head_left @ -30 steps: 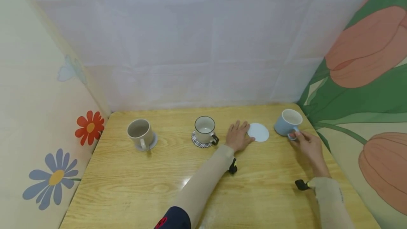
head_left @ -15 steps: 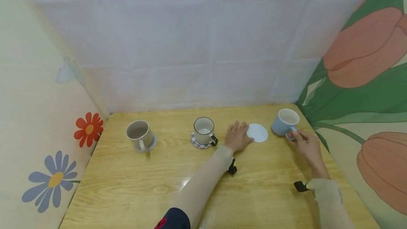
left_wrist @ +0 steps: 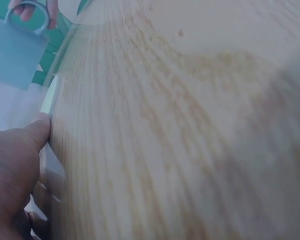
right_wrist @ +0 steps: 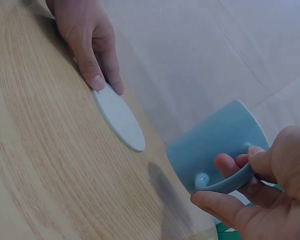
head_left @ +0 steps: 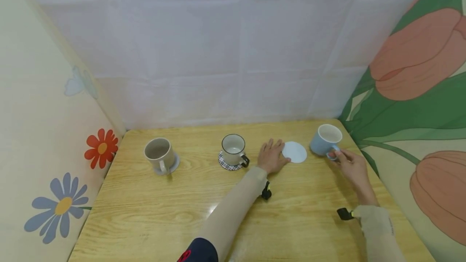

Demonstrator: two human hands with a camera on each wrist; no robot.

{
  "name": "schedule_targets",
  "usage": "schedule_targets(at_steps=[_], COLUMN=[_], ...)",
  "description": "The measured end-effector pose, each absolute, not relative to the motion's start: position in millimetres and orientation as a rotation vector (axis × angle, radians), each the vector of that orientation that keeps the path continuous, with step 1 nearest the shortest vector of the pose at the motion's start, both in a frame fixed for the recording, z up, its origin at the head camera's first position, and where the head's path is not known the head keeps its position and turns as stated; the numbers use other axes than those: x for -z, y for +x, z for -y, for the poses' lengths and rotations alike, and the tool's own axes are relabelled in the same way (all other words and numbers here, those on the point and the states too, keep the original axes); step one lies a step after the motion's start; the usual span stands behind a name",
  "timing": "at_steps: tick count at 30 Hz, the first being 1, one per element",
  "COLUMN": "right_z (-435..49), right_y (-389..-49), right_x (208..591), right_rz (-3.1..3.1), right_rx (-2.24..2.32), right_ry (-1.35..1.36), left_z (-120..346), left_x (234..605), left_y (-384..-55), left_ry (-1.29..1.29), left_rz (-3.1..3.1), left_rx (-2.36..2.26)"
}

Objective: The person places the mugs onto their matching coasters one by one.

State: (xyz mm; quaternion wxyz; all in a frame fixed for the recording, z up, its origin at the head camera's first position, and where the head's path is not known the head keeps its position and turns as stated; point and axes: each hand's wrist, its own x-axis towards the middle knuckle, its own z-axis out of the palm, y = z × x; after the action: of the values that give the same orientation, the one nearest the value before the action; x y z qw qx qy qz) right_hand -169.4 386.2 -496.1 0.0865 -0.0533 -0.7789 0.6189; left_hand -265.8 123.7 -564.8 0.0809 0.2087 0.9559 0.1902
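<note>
My left hand [head_left: 271, 157] lies low over the table, its thumb and fingers at the left rim of a round white coaster [head_left: 295, 152]. In the right wrist view, the thumb and a finger of that hand hold the rim of the flat coaster [right_wrist: 121, 120]. My right hand [head_left: 354, 170] grips the handle of a light blue mug [head_left: 321, 144], to the right of the coaster. The mug [right_wrist: 215, 145] looks raised off the wood, with its shadow apart from it. In the left wrist view, the blue mug [left_wrist: 17, 52] hangs at the upper left.
A white mug with a dark rim [head_left: 233, 156] stands on a checked coaster [head_left: 230, 167] left of my left hand. Farther left, a beige mug [head_left: 158, 153] stands on a grey coaster [head_left: 175, 163]. A white cloth [head_left: 204, 60] hangs behind the wooden table [head_left: 174, 201].
The blue mug and my right hand have shifted very slightly left in the head view, along with a small shift of the whole view. Both hands keep their holds.
</note>
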Motion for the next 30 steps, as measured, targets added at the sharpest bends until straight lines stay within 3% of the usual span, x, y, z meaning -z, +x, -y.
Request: schedule_targets(at_steps=[30], right_z=[-372.6], right_y=[-165.8], right_x=[491.5], right_rz=[2.230], right_rx=[-2.029], right_ry=[0.041], left_z=[-122.3], left_x=[564.9], left_y=[-267.1], left_ry=[0.631], left_rz=[-2.850], left_rx=[-0.620])
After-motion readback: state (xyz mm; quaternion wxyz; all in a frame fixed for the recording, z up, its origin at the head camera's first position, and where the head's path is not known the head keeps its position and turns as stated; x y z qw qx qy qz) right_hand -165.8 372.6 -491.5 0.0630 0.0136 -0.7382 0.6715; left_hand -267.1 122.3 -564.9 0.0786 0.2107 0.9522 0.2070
